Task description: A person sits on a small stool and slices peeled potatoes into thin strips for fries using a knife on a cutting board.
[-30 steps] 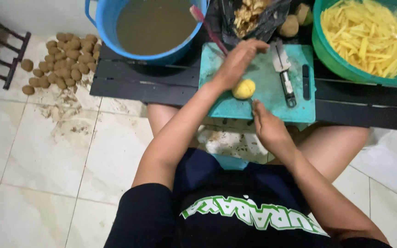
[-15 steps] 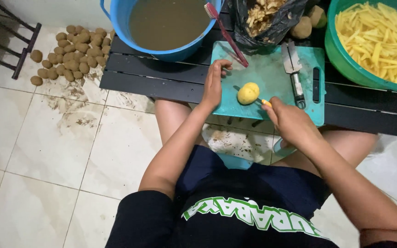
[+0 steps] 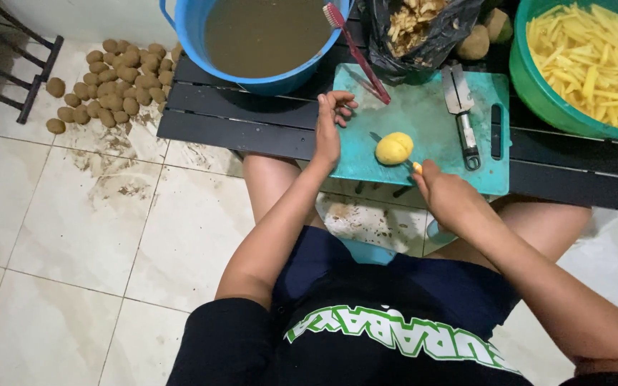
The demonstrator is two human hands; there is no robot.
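On the teal board [image 3: 423, 121] at the surface's [image 3: 252, 121] near edge, the right hand [image 3: 448, 196] is clamped on a knife [image 3: 398, 154] cutting the peeled potato [image 3: 394, 149], while the left hand [image 3: 330, 121] rests half-curled, holding nothing, at the board's left edge.

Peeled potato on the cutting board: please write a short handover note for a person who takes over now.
Left hand: open, empty, resting on the left edge of the teal cutting board.
Right hand: closed on a knife handle; the blade reaches the peeled potato.
Around: peeler on the board, green basin of potato sticks, black bag of peels, blue tub of murky water, unpeeled potatoes on the floor.
Done: many sticks cut.
Left: this potato is uncut; the floor pile is unpeeled.
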